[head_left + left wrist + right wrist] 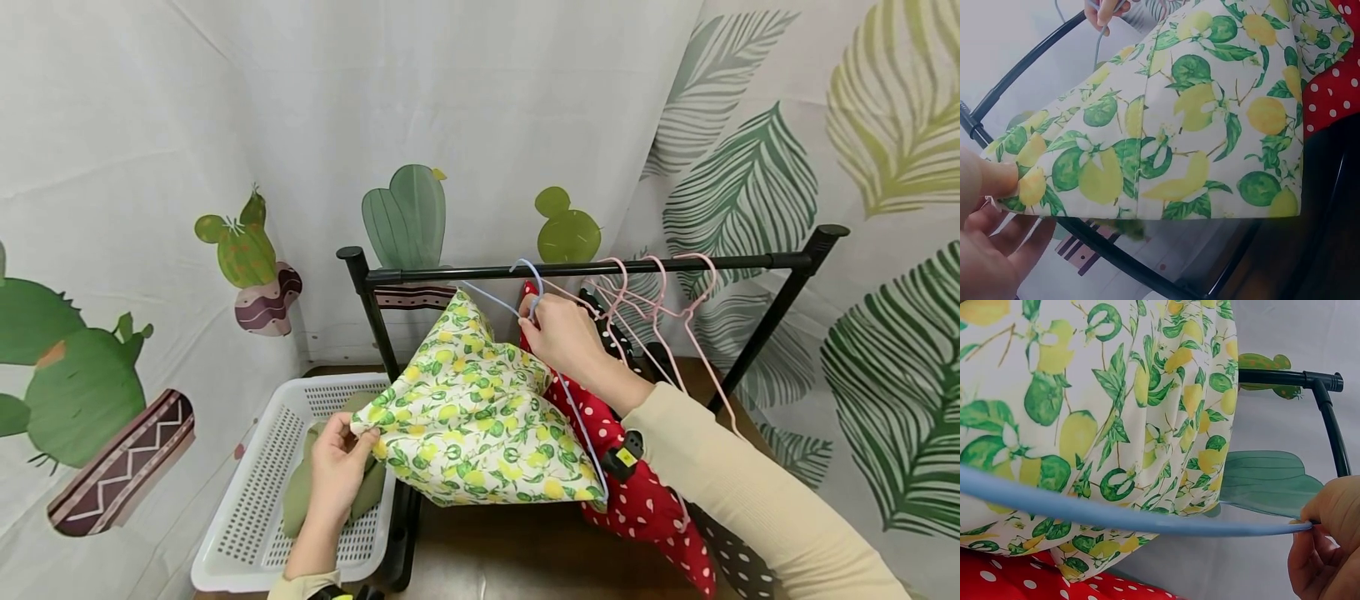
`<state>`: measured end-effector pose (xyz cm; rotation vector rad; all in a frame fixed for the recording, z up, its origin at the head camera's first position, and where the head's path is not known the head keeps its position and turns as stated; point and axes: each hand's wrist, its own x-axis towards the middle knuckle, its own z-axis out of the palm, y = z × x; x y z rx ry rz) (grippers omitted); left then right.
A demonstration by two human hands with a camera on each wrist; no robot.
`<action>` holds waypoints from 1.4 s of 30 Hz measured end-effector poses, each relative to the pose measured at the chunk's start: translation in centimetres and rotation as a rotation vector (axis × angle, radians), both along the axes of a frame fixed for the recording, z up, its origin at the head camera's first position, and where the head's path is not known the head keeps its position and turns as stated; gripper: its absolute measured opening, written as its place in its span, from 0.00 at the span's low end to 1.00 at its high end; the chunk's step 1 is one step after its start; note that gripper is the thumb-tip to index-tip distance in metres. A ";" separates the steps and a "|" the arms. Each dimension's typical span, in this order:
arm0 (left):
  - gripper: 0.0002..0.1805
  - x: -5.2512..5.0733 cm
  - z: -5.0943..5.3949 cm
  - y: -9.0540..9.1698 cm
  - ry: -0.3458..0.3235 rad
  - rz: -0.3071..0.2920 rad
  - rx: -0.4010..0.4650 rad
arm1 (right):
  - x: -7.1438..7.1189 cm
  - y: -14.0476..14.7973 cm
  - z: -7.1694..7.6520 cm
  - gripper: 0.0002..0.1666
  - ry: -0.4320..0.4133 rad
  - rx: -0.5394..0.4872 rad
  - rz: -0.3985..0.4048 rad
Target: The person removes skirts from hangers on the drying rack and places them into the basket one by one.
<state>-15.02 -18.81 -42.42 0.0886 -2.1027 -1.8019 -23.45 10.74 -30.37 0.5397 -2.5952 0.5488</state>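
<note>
Head view, left hand [337,467] pinching a corner of white lemon-print fabric [480,417] between both hands, right hand [564,335], fingers curled, pinching a slim light-blue hanger [1147,520], red white-dotted cloth [648,508] alongside, black tubular rail [457,273] behind, pale cactus-print curtain [487,117] farthest.

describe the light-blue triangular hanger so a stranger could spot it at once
Find the black tubular clothes rack. Left of its slim pink hangers, the right hand grips a slim triangular light-blue hanger. Blue sets it apart from the pink ones.
</note>
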 end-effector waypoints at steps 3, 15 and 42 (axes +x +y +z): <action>0.08 -0.1 0.0 0.0 -0.007 -0.002 0.007 | 0.0 0.0 -0.1 0.04 0.006 0.005 0.000; 0.07 -0.3 0.9 -0.2 -0.018 -0.011 0.040 | 0.0 0.1 -0.2 0.05 0.017 0.009 0.005; 0.25 -0.2 2.4 -1.5 -0.076 -0.005 -0.014 | 0.0 0.4 -0.4 0.06 -0.018 0.005 -0.010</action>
